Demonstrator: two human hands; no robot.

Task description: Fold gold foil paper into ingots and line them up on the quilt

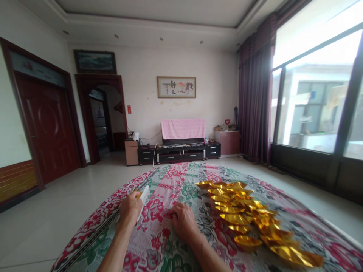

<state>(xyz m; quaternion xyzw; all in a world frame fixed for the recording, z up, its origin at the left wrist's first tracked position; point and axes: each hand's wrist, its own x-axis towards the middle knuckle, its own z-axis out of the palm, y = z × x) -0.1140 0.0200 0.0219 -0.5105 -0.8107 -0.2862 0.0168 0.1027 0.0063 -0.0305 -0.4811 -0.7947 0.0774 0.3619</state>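
My left hand is closed at a white-edged stack of paper, left of centre on the cloth. A bit of gold foil paper shows by its fingers, and the hand hides the rest. My right hand rests low over the cloth near the middle, fingers curled and pressed together. Whatever may be in them is hidden. To its right lie several folded gold foil ingots in rows, boat-shaped and shiny, apart from both hands.
A floral cloth in red, green and white covers the round surface before me. Beyond the tiled floor stands a low black TV cabinet with a pink cloth above it. Tall windows and a purple curtain are at right.
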